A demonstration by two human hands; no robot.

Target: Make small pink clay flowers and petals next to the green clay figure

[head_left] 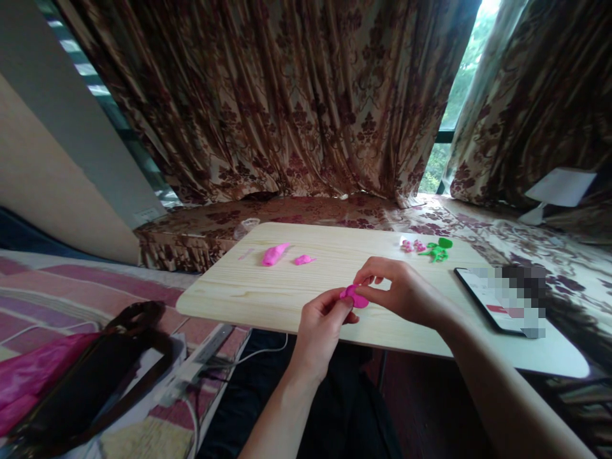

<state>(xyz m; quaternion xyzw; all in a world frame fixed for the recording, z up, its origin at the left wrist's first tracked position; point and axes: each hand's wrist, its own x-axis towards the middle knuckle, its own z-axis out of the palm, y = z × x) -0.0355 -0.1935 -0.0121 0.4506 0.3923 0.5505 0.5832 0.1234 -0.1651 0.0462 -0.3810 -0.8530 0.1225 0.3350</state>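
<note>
Over the front part of the table, my left hand (325, 319) pinches a flat, round, bright pink piece (359, 298) between thumb and fingers. From the right, the thumb and fingertips of my right hand (389, 287) close on its upper edge. The piece looks soft, but I cannot tell its material. Farther back on the left lie a long pink lump (274, 254) that tapers at one end and a smaller pink scrap (303, 259). Small pink bits (413, 246) sit at the back right beside several green pieces (437, 252).
On the right of the pale wooden table (224, 280) lies a tablet (495, 303), partly blurred out. A white lamp (559, 188) stands beyond it. To the left are a dark bag (105, 370), a power strip (191, 363) and cables. Patterned curtains (287, 95) hang behind.
</note>
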